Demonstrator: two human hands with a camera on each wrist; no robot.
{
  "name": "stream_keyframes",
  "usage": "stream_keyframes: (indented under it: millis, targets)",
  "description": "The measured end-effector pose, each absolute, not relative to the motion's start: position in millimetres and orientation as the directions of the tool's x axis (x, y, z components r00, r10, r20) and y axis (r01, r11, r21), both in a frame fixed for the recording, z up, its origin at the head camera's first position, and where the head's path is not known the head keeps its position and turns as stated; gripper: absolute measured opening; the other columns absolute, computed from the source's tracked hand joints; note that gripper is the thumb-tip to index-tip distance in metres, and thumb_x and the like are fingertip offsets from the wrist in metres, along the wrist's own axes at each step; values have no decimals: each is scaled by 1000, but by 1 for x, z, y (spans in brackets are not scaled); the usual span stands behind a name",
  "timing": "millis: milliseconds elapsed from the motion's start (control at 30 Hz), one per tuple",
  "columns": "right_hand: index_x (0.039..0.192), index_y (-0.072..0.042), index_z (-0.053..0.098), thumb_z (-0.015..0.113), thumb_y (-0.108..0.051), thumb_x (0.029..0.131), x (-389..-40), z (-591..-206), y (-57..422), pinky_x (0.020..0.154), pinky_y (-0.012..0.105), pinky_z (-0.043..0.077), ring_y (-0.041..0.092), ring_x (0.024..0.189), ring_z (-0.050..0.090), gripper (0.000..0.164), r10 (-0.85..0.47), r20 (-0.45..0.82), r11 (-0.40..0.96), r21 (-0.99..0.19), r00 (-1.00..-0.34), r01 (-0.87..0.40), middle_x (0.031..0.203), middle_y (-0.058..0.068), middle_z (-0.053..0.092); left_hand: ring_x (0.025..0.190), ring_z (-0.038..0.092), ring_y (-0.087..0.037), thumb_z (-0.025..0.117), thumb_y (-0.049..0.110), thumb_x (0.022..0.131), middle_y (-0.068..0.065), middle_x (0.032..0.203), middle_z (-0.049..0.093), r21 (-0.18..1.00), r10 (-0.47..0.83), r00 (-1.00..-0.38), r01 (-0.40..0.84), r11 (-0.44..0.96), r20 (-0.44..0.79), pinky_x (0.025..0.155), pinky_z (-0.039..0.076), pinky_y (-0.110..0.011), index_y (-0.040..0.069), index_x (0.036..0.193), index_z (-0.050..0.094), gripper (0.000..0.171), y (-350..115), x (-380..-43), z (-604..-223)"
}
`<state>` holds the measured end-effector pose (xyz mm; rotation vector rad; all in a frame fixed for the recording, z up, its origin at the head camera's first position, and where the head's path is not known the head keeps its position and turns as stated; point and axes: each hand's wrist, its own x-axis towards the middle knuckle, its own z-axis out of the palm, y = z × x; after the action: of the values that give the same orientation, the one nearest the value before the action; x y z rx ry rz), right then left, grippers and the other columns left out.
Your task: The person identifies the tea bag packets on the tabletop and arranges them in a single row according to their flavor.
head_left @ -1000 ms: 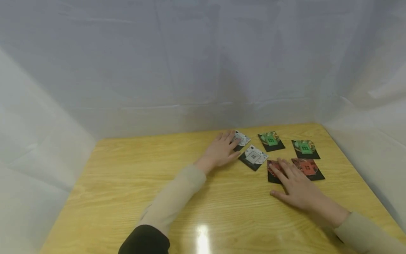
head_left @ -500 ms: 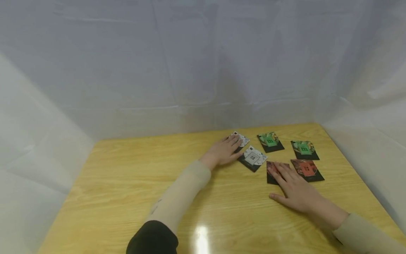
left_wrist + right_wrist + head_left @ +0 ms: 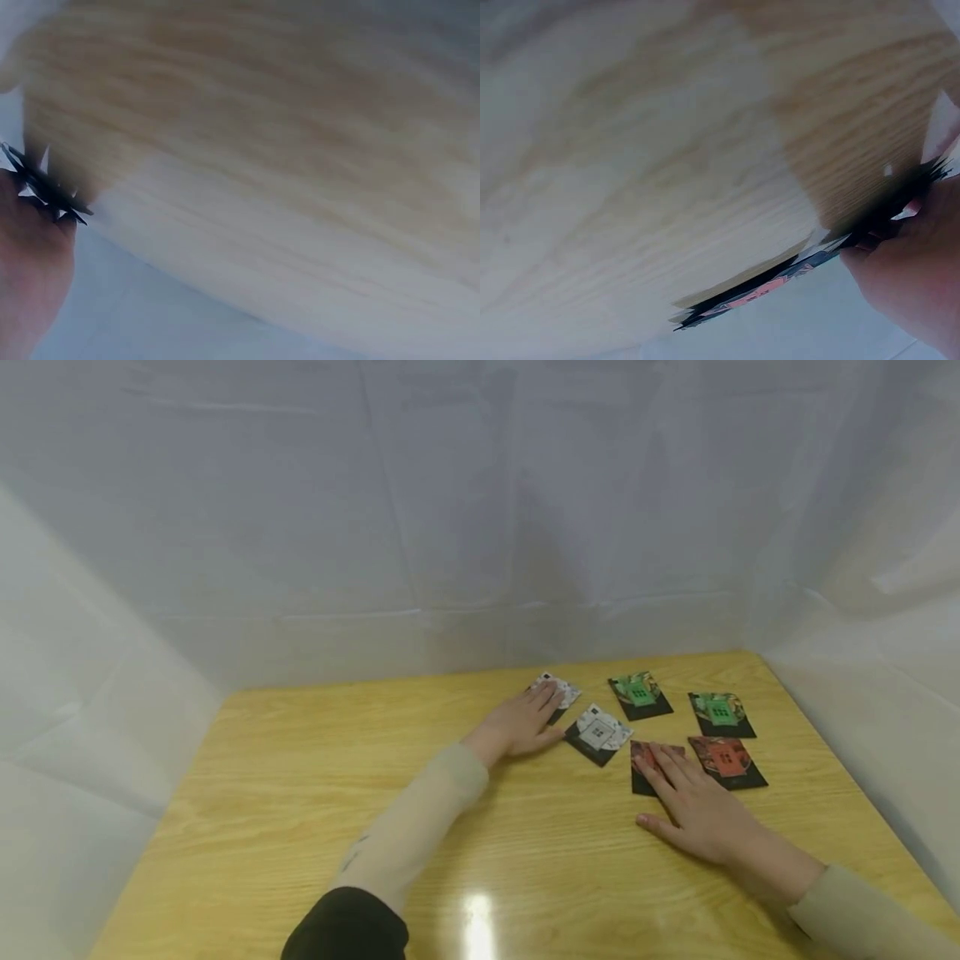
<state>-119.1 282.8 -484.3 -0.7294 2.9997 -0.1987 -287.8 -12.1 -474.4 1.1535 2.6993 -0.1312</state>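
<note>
My left hand (image 3: 517, 724) lies flat with straight fingers on a white-and-black square card (image 3: 567, 691) near the table's back edge. Just right of its thumb is a second white-and-black card (image 3: 599, 733), turned like a diamond. My right hand (image 3: 701, 806) rests its spread fingers on a red-and-black card (image 3: 643, 781), covering part of it. Beside those fingers lies another red-and-black card (image 3: 727, 762). In the left wrist view, the hand (image 3: 34, 262) touches a dark card edge (image 3: 49, 191). The right wrist view shows the hand (image 3: 911, 262) over dark cards.
Two green-and-black cards lie behind the red ones, one at the back (image 3: 640, 693) and one farther right (image 3: 722, 713). All rest on a wooden table (image 3: 300, 810). A white sheet (image 3: 465, 527) hangs along the back and both sides.
My left hand and the white card under it have slid slightly left, away from the other white card. The right hand has hardly moved.
</note>
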Motion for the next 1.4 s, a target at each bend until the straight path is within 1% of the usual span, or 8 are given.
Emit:
stream_keyframes:
  millis: [100, 200, 300, 533, 700, 1033, 1233, 1400]
  targets:
    - [165, -3, 36, 58, -57, 105, -118, -483, 282, 125, 64, 35, 51, 157, 32, 83, -464, -18, 880, -128, -886, -458, 172, 29, 27, 168, 3, -25, 29, 58, 113, -11, 180, 0, 10, 699, -678, 716, 698, -229, 138, 10, -35, 11, 172, 5, 79, -18, -286, -476]
    - [165, -3, 36, 58, -57, 105, -118, -482, 282, 124, 64, 37, 51, 156, 33, 83, -470, -18, 877, -122, -883, -464, 172, 30, 27, 168, 3, -25, 29, 59, 113, -11, 180, -1, 13, 695, -682, 711, 703, -229, 138, 10, -36, 11, 172, 5, 80, -24, -284, -478]
    - [164, -2, 36, 58, -57, 105, -118, -482, 281, 123, 65, 38, 52, 156, 33, 83, -473, -18, 876, -114, -881, -468, 172, 30, 27, 168, 4, -26, 30, 60, 113, -11, 180, 1, 12, 689, -692, 704, 710, -218, 138, 11, -37, 10, 171, 6, 81, -31, -279, -478]
    - [165, -1, 35, 57, -57, 105, -118, -482, 280, 124, 65, 36, 52, 157, 31, 85, -470, -27, 878, -114, -882, -465, 172, 31, 26, 168, 9, -31, 36, 57, 113, -17, 179, 7, 62, 679, -707, 682, 729, -196, 138, 15, -40, 4, 170, 14, 81, -53, -267, -476]
    - [165, 0, 35, 57, -58, 105, -118, -483, 279, 125, 65, 35, 53, 157, 29, 86, -464, -34, 881, -122, -885, -457, 171, 33, 25, 168, 10, -31, 37, 56, 113, -18, 179, 8, 67, 670, -717, 671, 738, -194, 138, 16, -41, 3, 170, 15, 81, -72, -257, -477]
    - [165, 0, 33, 56, -58, 105, -118, -484, 280, 125, 66, 33, 53, 158, 27, 87, -462, -38, 879, -154, -886, -452, 172, 33, 22, 166, 14, -37, 41, 57, 111, -24, 177, 11, 68, 627, -761, 626, 777, -167, 137, 19, -46, -4, 168, 16, 86, -115, -234, -480]
    - [166, 0, 31, 56, -58, 106, -117, -484, 279, 126, 66, 32, 51, 159, 26, 87, -471, -44, 873, -169, -881, -458, 174, 29, 21, 166, 12, -38, 40, 58, 111, -24, 177, 8, 67, 581, -796, 578, 813, -169, 137, 18, -47, -5, 167, 15, 88, -141, -222, -480]
    - [165, 1, 32, 56, -59, 106, -118, -486, 279, 125, 66, 34, 51, 157, 30, 87, -482, -21, 868, -146, -876, -474, 173, 30, 24, 166, 11, -40, 39, 57, 111, -26, 176, 7, 79, 520, -837, 515, 854, -170, 137, 18, -49, -6, 167, 14, 88, -163, -215, -480]
